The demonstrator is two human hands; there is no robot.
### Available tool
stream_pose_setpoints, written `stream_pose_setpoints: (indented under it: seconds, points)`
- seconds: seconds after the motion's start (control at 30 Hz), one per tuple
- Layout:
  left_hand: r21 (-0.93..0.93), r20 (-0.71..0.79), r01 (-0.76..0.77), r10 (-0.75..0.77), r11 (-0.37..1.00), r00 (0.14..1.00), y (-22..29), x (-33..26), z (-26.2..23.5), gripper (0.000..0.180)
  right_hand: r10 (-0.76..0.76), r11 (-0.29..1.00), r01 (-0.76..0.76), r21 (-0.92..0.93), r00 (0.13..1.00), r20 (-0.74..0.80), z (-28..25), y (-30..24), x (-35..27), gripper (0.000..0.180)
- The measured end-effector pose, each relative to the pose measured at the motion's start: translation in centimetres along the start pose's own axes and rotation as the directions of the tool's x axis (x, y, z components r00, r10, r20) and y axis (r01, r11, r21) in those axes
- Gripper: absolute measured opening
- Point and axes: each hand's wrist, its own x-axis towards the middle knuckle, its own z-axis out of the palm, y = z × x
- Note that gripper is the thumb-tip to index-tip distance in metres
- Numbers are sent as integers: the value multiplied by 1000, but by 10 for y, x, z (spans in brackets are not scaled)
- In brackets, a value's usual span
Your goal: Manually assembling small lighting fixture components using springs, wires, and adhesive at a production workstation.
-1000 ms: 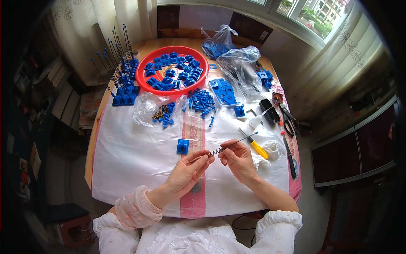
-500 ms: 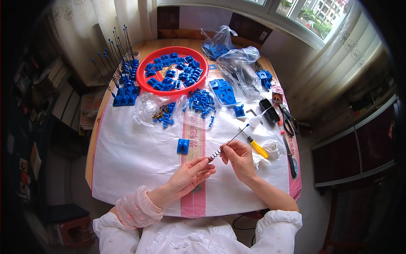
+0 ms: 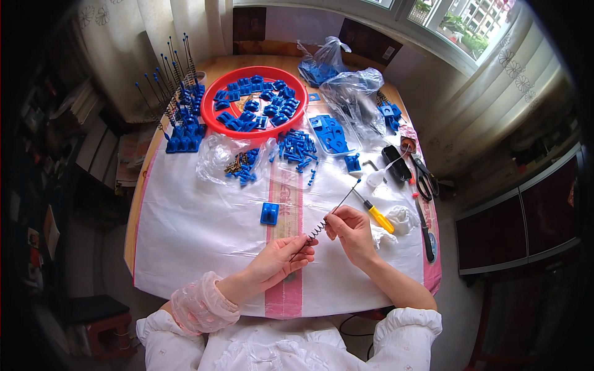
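Between my two hands runs a black coil spring (image 3: 317, 230) with a thin dark rod (image 3: 347, 196) through it, slanting up to the right and tipped in blue. My left hand (image 3: 279, 260) pinches the spring's lower end between thumb and fingers; a thin dark end pokes out below them. At the upper end, my right hand (image 3: 352, 234) is closed on the rod beside the top coils; its fingertips partly hide the join. A small blue plastic bracket (image 3: 269, 213) lies on the white cloth (image 3: 198, 229) just beyond my left hand.
A red basin (image 3: 210, 117) of blue brackets stands at the back. Finished-looking rods with springs rise from blue bases (image 3: 184, 141) at left. Blue pegs (image 3: 299, 148) lie mid-table. At right are a yellow-handled screwdriver (image 3: 380, 219), scissors (image 3: 424, 179) and a knife (image 3: 427, 238).
The spring and rod have tilted a little steeper. A thin dark end now shows below my left fingers, where it did not before. My hands have barely shifted.
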Motion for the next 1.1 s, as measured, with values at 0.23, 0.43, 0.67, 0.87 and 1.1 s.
stream_pose_setpoints:
  seconds: [0.23, 0.43, 0.67, 0.87, 1.1]
  points:
    - [48, 41, -2, 0, 999, 999, -1, -1, -3, 38, 10, 1000, -11, -24, 999, -38, 1, 0, 1, 8]
    - [333, 18, -163, 166, 929, 986, 9, -25, 14, 44, 27, 993, -11, 114, 990, -141, -6, -6, 4, 7]
    - [955, 260, -281, 717, -93, 647, 104, -52, -11, 13, 61, 976, -40, 213, 994, -95, -7, -9, 4, 8]
    - [888, 270, 187, 805, -420, 529, 157, -11, -56, 9, 87, 974, -77, 213, 996, -37, -4, -4, 5, 9]
    - [820, 180, 343, 775, -458, 606, 149, 12, -66, 12, 94, 976, -86, 201, 995, -30, -8, -1, 7, 9]
